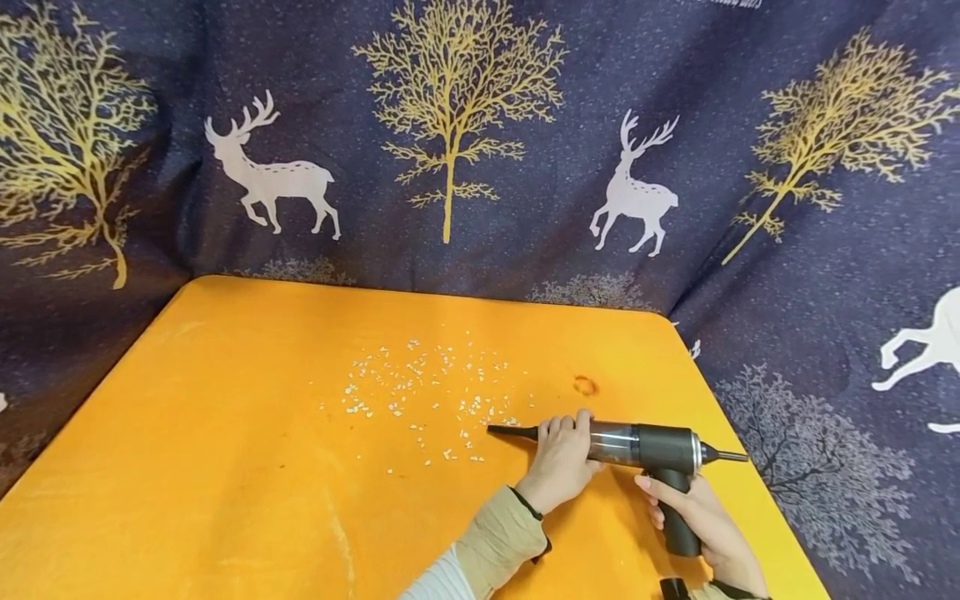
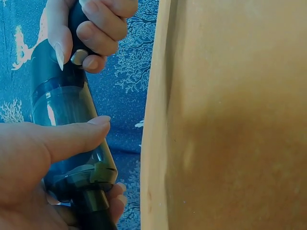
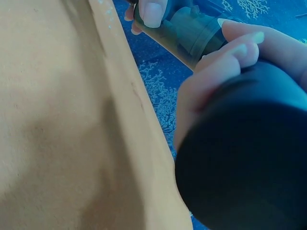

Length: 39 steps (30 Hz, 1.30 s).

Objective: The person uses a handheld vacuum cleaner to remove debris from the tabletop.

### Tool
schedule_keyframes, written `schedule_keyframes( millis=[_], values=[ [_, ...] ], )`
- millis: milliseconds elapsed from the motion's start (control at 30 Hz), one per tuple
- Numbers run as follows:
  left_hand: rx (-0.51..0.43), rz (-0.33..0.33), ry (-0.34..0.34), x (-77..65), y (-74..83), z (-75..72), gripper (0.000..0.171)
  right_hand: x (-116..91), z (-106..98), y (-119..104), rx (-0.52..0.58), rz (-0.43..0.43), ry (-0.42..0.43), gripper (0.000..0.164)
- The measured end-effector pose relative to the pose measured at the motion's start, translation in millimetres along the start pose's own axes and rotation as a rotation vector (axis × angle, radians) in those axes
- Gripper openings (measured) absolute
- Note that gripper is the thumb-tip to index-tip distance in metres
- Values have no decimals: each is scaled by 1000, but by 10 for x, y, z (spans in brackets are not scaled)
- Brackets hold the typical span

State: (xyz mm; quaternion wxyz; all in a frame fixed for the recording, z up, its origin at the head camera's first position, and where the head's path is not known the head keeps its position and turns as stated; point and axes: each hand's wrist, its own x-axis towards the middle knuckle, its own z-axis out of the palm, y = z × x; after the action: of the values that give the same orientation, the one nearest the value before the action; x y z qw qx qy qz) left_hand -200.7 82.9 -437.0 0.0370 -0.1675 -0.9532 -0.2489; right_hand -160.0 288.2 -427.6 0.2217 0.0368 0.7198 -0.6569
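Observation:
A black handheld vacuum cleaner [image 1: 663,448] with a see-through dust chamber lies level above the table's right side, its narrow nozzle [image 1: 513,432] pointing left. My left hand [image 1: 561,460] grips the front of the chamber near the nozzle; in the left wrist view its thumb [image 2: 79,139] lies across the clear body. Around the pistol handle [image 3: 254,158] curls my right hand [image 1: 701,517], its thumb near the top of the grip. Small white scraps [image 1: 408,379] are strewn over the middle of the table, some close to the nozzle tip.
The table [image 1: 187,433] has an orange-yellow cover with rounded far corners. A reddish ring mark [image 1: 586,385] shows on it at the right. Dark blue cloth [image 1: 510,208] printed with deer and trees hangs behind and on both sides.

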Motion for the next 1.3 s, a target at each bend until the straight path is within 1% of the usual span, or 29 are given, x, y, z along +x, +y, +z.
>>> schedule_keyframes(
  millis=[100, 267, 433, 567, 667, 800, 967, 1067, 1200, 1300],
  values=[
    [-9, 13, 13, 7, -19, -6, 65, 18, 26, -17, -32, -13, 18, 20],
    [-30, 23, 38, 24, -64, -11, 64, 70, 69, -52, -68, -17, 46, 26],
    [-65, 15, 49, 45, -103, -20, 64, 116, 103, -92, -95, -15, 80, 21],
    [-51, 16, 46, 62, -126, -30, 64, 133, 129, -121, -118, -13, 106, 18],
    [-56, 20, 45, 81, -142, -39, 64, 145, 145, -140, -129, -21, 118, 19],
    [-83, 19, 48, 97, -161, -61, 64, 163, 165, -169, -148, -39, 115, 26],
    [-99, 22, 49, 103, -191, -87, 64, 195, 189, -188, -169, -38, 135, 37],
    [-109, 26, 50, 118, -209, -98, 64, 209, 201, -198, -170, -41, 143, 40],
    [-112, 27, 53, 143, -228, -121, 64, 223, 208, -211, -157, -67, 131, 38],
    [-117, 30, 58, 152, -245, -138, 65, 233, 211, -222, -156, -97, 114, 30]
  ],
)
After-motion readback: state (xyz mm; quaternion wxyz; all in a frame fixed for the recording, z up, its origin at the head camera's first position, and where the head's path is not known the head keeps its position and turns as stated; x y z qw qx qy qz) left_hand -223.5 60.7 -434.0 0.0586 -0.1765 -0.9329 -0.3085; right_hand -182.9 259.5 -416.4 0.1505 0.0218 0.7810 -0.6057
